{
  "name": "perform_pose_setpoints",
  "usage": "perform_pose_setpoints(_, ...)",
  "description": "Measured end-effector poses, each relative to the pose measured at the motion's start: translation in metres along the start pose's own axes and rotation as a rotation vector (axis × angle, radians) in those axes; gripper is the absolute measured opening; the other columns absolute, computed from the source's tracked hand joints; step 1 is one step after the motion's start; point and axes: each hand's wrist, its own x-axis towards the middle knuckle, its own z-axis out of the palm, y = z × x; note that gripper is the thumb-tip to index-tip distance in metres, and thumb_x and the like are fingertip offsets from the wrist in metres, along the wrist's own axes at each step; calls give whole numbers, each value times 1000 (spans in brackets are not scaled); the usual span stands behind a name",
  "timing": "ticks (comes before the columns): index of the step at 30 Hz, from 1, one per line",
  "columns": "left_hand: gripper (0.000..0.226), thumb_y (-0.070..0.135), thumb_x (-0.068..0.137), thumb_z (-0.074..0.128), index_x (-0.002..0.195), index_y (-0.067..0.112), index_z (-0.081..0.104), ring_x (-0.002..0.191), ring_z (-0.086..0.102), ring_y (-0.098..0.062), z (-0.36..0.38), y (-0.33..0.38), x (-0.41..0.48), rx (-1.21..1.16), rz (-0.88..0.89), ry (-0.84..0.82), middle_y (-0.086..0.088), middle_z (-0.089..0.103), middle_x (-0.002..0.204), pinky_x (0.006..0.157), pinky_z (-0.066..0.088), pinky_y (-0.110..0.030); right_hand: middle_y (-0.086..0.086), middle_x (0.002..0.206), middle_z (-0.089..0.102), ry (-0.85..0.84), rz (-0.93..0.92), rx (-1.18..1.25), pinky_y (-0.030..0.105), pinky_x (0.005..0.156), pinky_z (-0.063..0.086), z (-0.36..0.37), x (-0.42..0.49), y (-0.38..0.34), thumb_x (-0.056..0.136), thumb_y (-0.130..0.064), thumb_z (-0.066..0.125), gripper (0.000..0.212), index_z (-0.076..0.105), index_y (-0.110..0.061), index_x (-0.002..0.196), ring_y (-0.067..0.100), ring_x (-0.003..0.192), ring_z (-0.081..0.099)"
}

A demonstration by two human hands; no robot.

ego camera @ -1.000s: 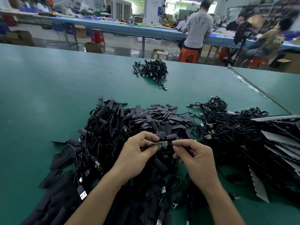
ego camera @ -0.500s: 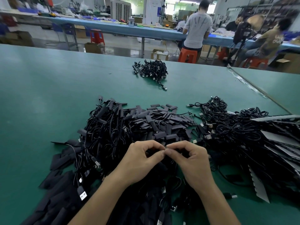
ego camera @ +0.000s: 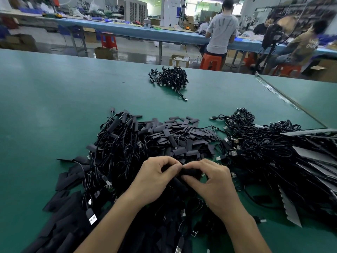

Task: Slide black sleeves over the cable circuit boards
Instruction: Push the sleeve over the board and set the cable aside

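My left hand (ego camera: pixel 155 181) and my right hand (ego camera: pixel 215 183) meet fingertip to fingertip over the near cable heap. Between them sits a black sleeve (ego camera: pixel 189 172), pinched by my right thumb and fingers. My left fingers curl round the cable end at the sleeve's left mouth. The circuit board is hidden inside the sleeve and the fingers. A pile of loose black sleeves (ego camera: pixel 178 137) lies just beyond my hands. Tangled black cables (ego camera: pixel 116 148) spread to the left of it.
More black USB cables (ego camera: pixel 260 143) and grey strips (ego camera: pixel 310 156) cover the right side of the green table (ego camera: pixel 54 106). A small cable bundle (ego camera: pixel 169 77) lies far ahead. People sit at a blue bench behind.
One second ago the bare green circuit board showed between my fingertips. My hands have since come together and the black sleeve now covers it.
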Motion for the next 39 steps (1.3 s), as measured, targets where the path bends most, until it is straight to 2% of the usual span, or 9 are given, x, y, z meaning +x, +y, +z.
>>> perform_pose_setpoints(2, 16, 19, 98, 62, 92, 27, 75, 80, 71, -10, -1, 0, 0, -37, 5, 23, 4, 75, 83, 76, 57, -26, -20, 87, 71, 64, 42, 40, 12, 76, 48, -3, 0, 1, 70, -19, 89, 30, 76, -32, 94, 0, 85, 67)
perform_pose_setpoints(7, 21, 13, 99, 60, 104, 32, 69, 91, 70, -5, -3, 1, -2, -137, -11, 32, 7, 75, 91, 81, 51, -15, -12, 84, 76, 219, 294, 362, 19, 72, 55, -12, 0, 5, 62, -38, 84, 25, 78, -36, 86, 7, 79, 71)
perform_pose_setpoints(12, 23, 11, 98, 62, 98, 31, 73, 95, 70, -7, -3, 4, -3, -185, -3, 30, 5, 77, 93, 84, 51, -15, -3, 84, 77, 148, 353, 496, 25, 76, 58, -14, 0, 9, 58, -38, 85, 32, 79, -34, 89, 15, 82, 74)
perform_pose_setpoints(15, 23, 11, 98, 62, 97, 31, 73, 94, 70, -7, -4, 4, -3, -180, 10, 26, 5, 77, 92, 84, 51, -15, -2, 82, 77, 96, 352, 552, 20, 70, 56, -14, 1, 7, 58, -33, 85, 28, 80, -35, 85, 13, 77, 73)
perform_pose_setpoints(18, 23, 10, 98, 62, 97, 29, 74, 93, 71, -9, -4, 3, -3, -182, 12, 18, 3, 77, 92, 84, 51, -16, -1, 79, 77, 70, 346, 576, 15, 66, 53, -13, 3, 5, 57, -32, 85, 25, 81, -35, 81, 9, 73, 73)
perform_pose_setpoints(25, 25, 8, 97, 62, 95, 29, 75, 91, 71, -11, -4, 4, -3, -200, 18, 16, 2, 77, 90, 83, 52, -17, 4, 79, 77, 49, 375, 598, 18, 68, 54, -14, 1, 6, 61, -28, 85, 22, 81, -25, 82, 14, 74, 73)
perform_pose_setpoints(35, 20, 6, 96, 63, 96, 21, 75, 88, 72, -9, -4, 4, -4, -216, 6, 19, 0, 77, 88, 78, 52, -15, -7, 90, 77, -17, 352, 486, 25, 78, 58, -13, 0, 4, 60, -39, 85, 32, 80, -34, 91, 11, 87, 73)
perform_pose_setpoints(37, 18, 6, 96, 63, 97, 20, 75, 79, 71, -4, -5, 5, -4, -201, 3, 19, 0, 77, 87, 72, 51, -13, -8, 93, 77, -8, 349, 466, 27, 80, 58, -13, 0, 4, 59, -41, 85, 35, 80, -33, 93, 10, 88, 73)
perform_pose_setpoints(39, 16, 6, 96, 63, 98, 17, 75, 59, 64, 4, -6, 6, -5, -202, -2, 22, -2, 77, 85, 57, 46, -6, -8, 92, 77, -11, 351, 470, 27, 80, 59, -13, 0, 5, 59, -41, 85, 34, 80, -33, 91, 11, 88, 73)
